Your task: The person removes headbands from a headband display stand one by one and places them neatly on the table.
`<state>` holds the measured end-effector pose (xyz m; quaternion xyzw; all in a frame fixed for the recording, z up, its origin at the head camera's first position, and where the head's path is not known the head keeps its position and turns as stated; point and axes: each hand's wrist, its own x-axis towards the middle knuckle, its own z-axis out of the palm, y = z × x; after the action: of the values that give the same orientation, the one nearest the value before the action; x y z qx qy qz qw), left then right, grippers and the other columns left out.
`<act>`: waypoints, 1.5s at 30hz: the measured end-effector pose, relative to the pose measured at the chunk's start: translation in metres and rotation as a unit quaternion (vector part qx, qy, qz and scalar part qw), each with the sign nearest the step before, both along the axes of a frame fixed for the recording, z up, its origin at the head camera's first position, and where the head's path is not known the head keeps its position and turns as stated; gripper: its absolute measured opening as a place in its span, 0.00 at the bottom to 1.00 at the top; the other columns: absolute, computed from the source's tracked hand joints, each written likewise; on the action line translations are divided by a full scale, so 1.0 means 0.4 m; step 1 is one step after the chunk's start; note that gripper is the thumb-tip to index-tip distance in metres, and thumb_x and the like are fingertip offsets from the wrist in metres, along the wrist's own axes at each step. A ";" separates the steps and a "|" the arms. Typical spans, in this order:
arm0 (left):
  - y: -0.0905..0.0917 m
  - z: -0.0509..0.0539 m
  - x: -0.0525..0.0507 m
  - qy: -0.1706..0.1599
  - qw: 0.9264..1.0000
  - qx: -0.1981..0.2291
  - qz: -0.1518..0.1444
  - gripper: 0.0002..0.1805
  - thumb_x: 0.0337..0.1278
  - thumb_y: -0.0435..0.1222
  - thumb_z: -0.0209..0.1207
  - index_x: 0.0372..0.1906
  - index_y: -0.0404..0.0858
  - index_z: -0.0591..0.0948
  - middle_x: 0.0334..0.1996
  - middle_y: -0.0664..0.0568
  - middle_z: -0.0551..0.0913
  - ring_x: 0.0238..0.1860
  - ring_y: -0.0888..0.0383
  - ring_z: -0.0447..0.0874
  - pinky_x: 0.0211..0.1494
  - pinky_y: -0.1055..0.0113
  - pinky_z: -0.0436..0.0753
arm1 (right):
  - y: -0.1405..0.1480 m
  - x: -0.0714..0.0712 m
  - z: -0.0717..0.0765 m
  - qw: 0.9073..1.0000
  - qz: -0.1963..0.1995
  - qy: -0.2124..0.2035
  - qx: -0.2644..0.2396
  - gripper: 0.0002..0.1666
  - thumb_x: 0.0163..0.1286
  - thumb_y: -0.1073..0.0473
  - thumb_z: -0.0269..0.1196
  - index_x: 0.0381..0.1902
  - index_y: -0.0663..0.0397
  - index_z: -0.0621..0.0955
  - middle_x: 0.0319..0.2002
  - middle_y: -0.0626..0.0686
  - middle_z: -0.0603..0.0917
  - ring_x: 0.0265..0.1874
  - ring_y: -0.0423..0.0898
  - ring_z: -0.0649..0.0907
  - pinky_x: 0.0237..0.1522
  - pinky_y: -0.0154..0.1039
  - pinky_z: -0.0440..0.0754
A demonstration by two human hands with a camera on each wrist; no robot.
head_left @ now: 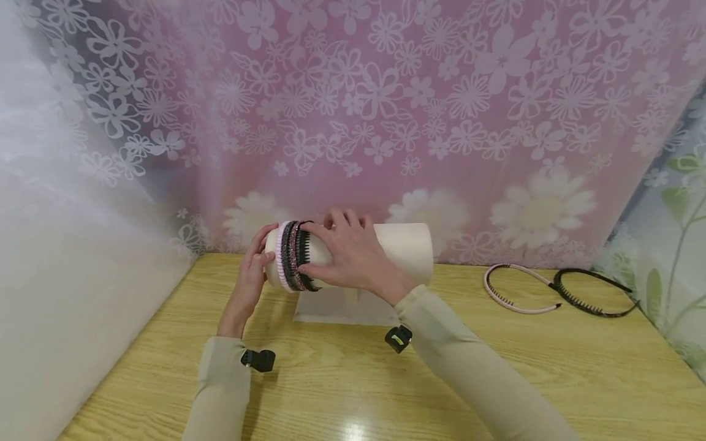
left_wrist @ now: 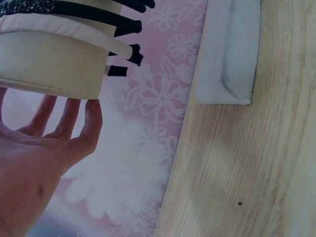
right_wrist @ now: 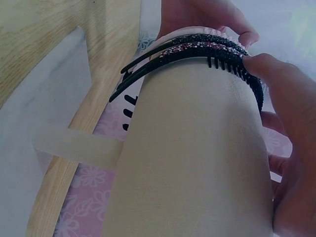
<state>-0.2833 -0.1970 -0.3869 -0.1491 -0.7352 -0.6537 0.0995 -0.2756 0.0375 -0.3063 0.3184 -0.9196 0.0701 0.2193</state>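
Note:
A cream cylindrical headband stand [head_left: 407, 251] lies horizontally on its support. Near its left end sit several headbands side by side: a pale pink ribbed one [head_left: 281, 260], dark glittery ones, and a black toothed headband [head_left: 306, 248] on the right. My left hand [head_left: 249, 285] holds the cylinder's left end, thumb in front; in the left wrist view its fingertips [left_wrist: 93, 106] touch the rim. My right hand [head_left: 355, 257] reaches over the cylinder, thumb and forefinger on the black headband at two spots along it. In the right wrist view the thumb [right_wrist: 261, 64] presses its edge.
The stand's pale flat base [head_left: 342, 311] rests on the wooden table [head_left: 331, 380]. To the right lie a pink headband [head_left: 515, 309] and a black headband [head_left: 590, 308], their ends touching or overlapping. A flowered pink curtain [head_left: 353, 122] hangs behind.

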 end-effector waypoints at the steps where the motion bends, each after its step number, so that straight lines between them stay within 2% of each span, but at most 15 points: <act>1: 0.000 0.001 0.000 -0.001 1.000 -0.003 0.000 0.31 0.73 0.37 0.40 0.79 0.54 0.63 0.74 0.47 0.66 0.61 0.56 0.73 0.50 0.66 0.82 | 0.001 0.001 0.001 1.000 -0.001 -0.004 0.000 0.43 0.62 0.22 0.61 0.71 0.28 0.73 0.54 0.48 0.75 0.53 0.51 0.72 0.49 0.51 0.69; 7: 0.004 0.008 0.004 -0.003 1.000 -0.008 0.003 0.31 0.74 0.37 0.41 0.79 0.55 0.64 0.74 0.47 0.67 0.62 0.56 0.72 0.51 0.66 0.81 | 0.010 0.008 0.010 1.000 -0.004 -0.025 0.001 0.43 0.62 0.25 0.63 0.72 0.31 0.72 0.56 0.49 0.74 0.55 0.52 0.72 0.53 0.53 0.70; 14: -0.002 0.002 0.010 0.009 1.000 -0.005 0.014 0.31 0.74 0.35 0.41 0.79 0.53 0.65 0.72 0.44 0.69 0.57 0.58 0.77 0.47 0.67 0.84 | 0.020 0.016 0.013 0.999 0.002 -0.049 0.000 0.46 0.63 0.27 0.64 0.75 0.34 0.70 0.58 0.50 0.74 0.56 0.52 0.72 0.55 0.53 0.72; 21: -0.006 0.005 0.018 0.014 1.000 -0.006 0.014 0.28 0.78 0.36 0.43 0.78 0.54 0.65 0.72 0.47 0.70 0.58 0.57 0.78 0.45 0.65 0.85 | 0.032 0.019 0.013 0.998 0.004 -0.062 -0.002 0.46 0.63 0.29 0.65 0.75 0.35 0.69 0.63 0.53 0.74 0.63 0.56 0.73 0.63 0.57 0.72; 29: -0.006 0.012 0.018 0.015 1.000 -0.024 0.013 0.28 0.78 0.37 0.42 0.78 0.55 0.66 0.73 0.45 0.69 0.59 0.57 0.77 0.46 0.65 0.85 | 0.049 0.027 0.019 0.997 0.009 -0.079 -0.009 0.45 0.64 0.31 0.66 0.75 0.37 0.69 0.68 0.55 0.72 0.68 0.59 0.72 0.67 0.61 0.71; 45: -0.005 0.014 0.016 0.022 1.000 -0.020 -0.004 0.27 0.80 0.40 0.44 0.79 0.52 0.65 0.73 0.45 0.68 0.59 0.58 0.77 0.47 0.67 0.85 | 0.081 0.035 0.028 0.997 0.007 -0.073 -0.008 0.45 0.64 0.33 0.67 0.75 0.40 0.69 0.67 0.55 0.75 0.67 0.60 0.73 0.66 0.62 0.71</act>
<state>-0.2769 -0.1990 -0.3813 -0.1679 -0.7455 -0.6356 0.1099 -0.2616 0.0699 -0.2949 0.3172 -0.9303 0.1017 0.1535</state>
